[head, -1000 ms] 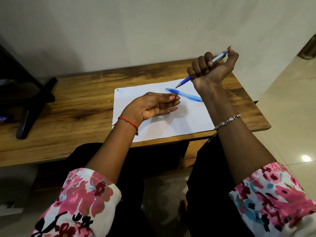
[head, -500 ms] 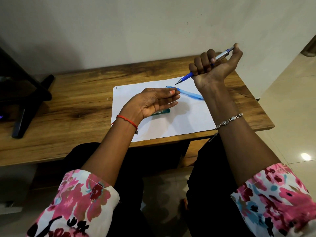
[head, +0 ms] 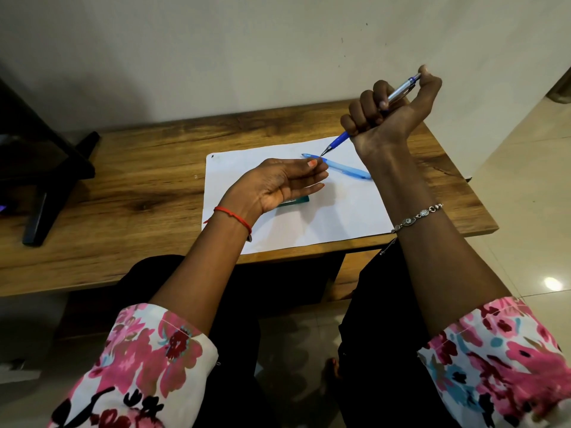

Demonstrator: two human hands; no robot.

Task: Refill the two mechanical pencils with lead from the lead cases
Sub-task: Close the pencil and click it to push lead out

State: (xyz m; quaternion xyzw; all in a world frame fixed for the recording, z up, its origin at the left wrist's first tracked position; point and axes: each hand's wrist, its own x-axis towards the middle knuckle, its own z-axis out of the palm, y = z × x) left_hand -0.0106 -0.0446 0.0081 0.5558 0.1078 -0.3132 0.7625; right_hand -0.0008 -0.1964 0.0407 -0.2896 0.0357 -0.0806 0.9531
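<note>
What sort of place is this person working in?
Probably a room at home rather than a workshop: a low wooden table set against a bare wall, a glossy tiled floor, and only a sheet of paper with a light-blue pencil on it.

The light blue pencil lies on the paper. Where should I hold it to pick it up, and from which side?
Pinch the light blue pencil at mid-barrel, from above, thumb and finger across its width. It lies flat on the paper, thin, tip pointing left. The open left hand is nearest; the right hand grips the other pencil.
</note>
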